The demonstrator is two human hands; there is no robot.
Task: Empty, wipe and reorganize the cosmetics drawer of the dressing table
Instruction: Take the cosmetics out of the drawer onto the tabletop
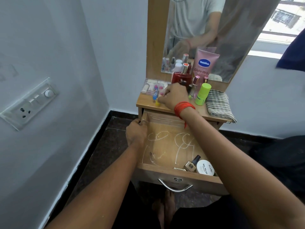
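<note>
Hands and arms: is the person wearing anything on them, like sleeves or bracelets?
No sleeves show anywhere. The right hand has an orange-red thread wound many times round its wrist, with one loose end dangling. The left hand wears no band or watch.

Left hand (136,133): grips the left wall of the open wooden drawer (165,171).
Right hand (175,96): fingers curled on small colourful tubes (155,95) standing on the wooden tabletop (146,102).
Drawer: gold nail-polish bottle (191,165) and white round jar (206,167) touching, front right corner.
Tabletop: pink lotion tube (204,63), red perfume bottle (181,78), checked cloth (218,104).
</note>
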